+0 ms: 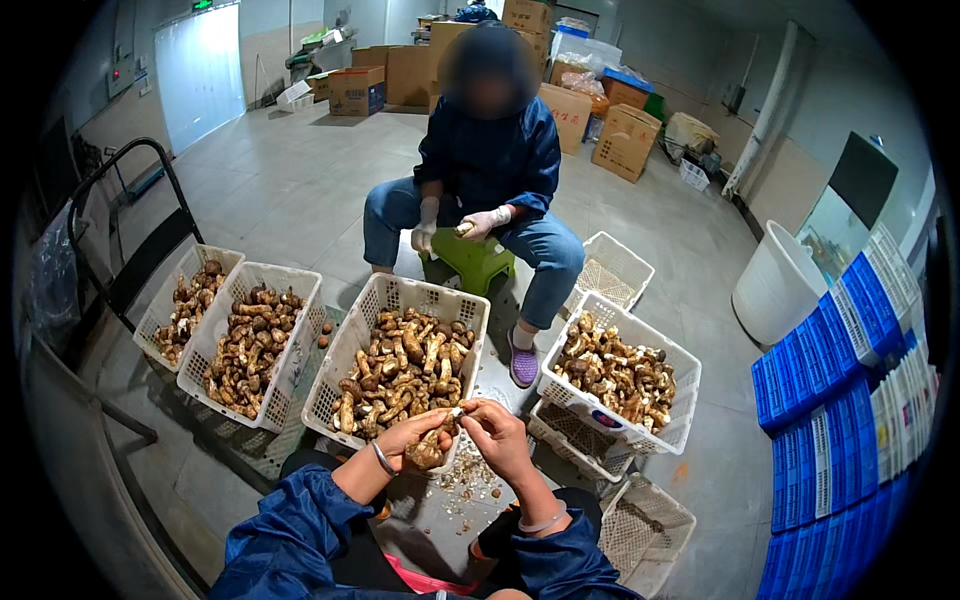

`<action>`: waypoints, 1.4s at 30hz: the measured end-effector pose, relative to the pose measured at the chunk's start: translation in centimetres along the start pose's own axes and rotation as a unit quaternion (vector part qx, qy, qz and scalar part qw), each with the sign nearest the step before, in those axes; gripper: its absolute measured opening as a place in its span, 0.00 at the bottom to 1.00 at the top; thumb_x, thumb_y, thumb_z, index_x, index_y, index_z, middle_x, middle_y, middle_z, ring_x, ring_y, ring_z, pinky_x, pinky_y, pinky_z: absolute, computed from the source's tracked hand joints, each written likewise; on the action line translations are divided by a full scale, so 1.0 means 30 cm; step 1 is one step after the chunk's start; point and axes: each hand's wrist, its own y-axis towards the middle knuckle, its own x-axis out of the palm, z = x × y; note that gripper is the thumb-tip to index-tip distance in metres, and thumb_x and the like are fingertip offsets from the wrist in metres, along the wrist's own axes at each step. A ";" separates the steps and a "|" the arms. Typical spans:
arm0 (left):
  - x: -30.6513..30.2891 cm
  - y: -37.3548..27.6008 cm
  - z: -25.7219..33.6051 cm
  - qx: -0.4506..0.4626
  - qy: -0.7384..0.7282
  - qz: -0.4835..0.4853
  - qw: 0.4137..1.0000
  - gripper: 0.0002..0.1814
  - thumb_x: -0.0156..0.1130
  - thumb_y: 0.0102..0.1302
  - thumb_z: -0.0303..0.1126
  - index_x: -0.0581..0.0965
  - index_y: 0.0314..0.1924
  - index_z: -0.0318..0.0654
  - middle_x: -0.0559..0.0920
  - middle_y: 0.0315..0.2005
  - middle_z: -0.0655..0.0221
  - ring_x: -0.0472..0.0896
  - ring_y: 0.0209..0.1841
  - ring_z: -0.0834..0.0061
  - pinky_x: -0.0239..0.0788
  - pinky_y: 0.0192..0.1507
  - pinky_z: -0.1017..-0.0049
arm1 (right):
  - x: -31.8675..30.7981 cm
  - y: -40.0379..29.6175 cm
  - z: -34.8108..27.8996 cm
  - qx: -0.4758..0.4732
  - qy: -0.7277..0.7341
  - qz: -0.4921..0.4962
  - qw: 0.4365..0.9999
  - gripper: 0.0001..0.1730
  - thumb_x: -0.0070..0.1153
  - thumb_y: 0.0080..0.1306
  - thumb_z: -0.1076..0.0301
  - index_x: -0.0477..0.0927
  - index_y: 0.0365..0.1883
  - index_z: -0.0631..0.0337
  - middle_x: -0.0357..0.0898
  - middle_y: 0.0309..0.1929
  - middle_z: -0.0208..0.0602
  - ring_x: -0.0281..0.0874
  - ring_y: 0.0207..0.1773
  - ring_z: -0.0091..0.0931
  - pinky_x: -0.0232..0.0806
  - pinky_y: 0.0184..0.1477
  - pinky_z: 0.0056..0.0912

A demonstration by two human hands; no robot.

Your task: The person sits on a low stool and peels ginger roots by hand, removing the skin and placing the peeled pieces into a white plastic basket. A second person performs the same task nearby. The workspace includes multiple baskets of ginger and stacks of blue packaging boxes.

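A brown mushroom (pixel 426 452) with a thick stem lies in my left hand (pixel 418 437), its white stem end pointing up to the right. The fingers of my right hand (pixel 495 435) are pinched together at that pale end; whether they hold a small tool or a trimmed piece cannot be told. Both hands are over the near edge of a white plastic crate (pixel 321 386) heaped with brown mushrooms (pixel 409 360). Pale trimmings (pixel 469 480) are scattered on the floor below my hands.
Opposite sits a co-worker (pixel 487 157) on a green stool (pixel 469 259), gloved hands holding a mushroom piece. More mushroom crates stand left (pixel 289 390) and right (pixel 679 442), beside a lower crate (pixel 649 540). Blue stacked crates (pixel 817 420) rise at far right; a black folding chair (pixel 154 247) stands left.
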 end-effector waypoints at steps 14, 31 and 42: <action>-0.007 -0.016 0.000 -0.086 -0.200 -0.094 0.971 0.16 0.44 0.75 0.33 0.64 0.58 0.33 0.73 0.41 0.54 0.72 0.33 0.75 0.80 0.33 0.81 | -0.021 -0.016 0.028 0.147 0.104 -0.033 0.983 0.05 0.55 0.67 0.73 0.78 0.34 0.67 0.82 0.40 0.37 0.78 0.39 0.21 0.70 0.43 0.24; 0.014 -0.026 0.010 -0.065 -0.151 -0.037 0.986 0.18 0.44 0.75 0.35 0.67 0.52 0.22 0.75 0.34 0.61 0.76 0.29 0.80 0.79 0.29 0.81 | -0.014 -0.006 -0.022 0.097 0.032 -0.043 0.994 0.08 0.54 0.68 0.71 0.78 0.35 0.68 0.82 0.42 0.38 0.78 0.38 0.19 0.70 0.40 0.22; 0.070 -0.042 0.013 0.135 0.148 0.088 0.976 0.08 0.55 0.70 0.32 0.73 0.44 0.36 0.79 0.29 0.69 0.81 0.31 0.77 0.76 0.35 0.78 | -0.010 -0.021 0.067 0.116 0.036 0.026 0.992 0.09 0.57 0.66 0.67 0.80 0.36 0.66 0.82 0.39 0.30 0.73 0.38 0.14 0.68 0.40 0.20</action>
